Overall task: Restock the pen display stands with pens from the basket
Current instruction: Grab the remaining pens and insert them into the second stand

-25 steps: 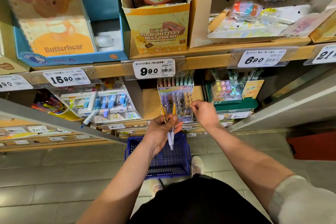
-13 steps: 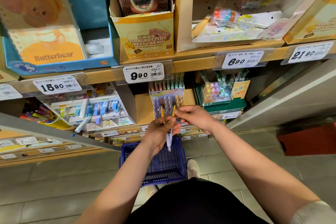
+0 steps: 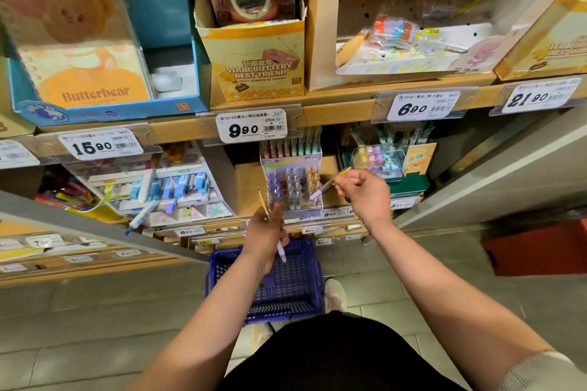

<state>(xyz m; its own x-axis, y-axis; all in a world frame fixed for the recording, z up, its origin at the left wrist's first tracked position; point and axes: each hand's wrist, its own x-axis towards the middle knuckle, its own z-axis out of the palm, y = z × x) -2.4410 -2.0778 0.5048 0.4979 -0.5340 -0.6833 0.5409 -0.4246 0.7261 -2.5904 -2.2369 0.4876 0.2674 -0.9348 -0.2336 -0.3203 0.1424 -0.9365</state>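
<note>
A clear pen display stand [image 3: 293, 182] sits on the lower shelf under the 9.90 price tag, holding rows of purple, clear and gold-topped pens. My right hand [image 3: 365, 192] pinches one yellow-topped pen [image 3: 330, 182], held slanted just right of the stand with its white tip toward the front row. My left hand [image 3: 266, 233] grips a few more pens [image 3: 281, 251], yellow ends up and white tips down, just below the stand. The blue plastic basket [image 3: 313, 267] stands on the floor beneath both hands.
A green stand of pastel pens [image 3: 379, 159] is right of the clear one. A white rack of blue correction items [image 3: 171, 187] is to the left. Cardboard boxes [image 3: 254, 57] fill the shelf above. My shoe [image 3: 335, 294] is beside the basket on the grey tiled floor.
My right hand took one yellow-topped pen from the bunch in my left hand and moved it up and right, beside the stand. My left hand stayed below the stand.
</note>
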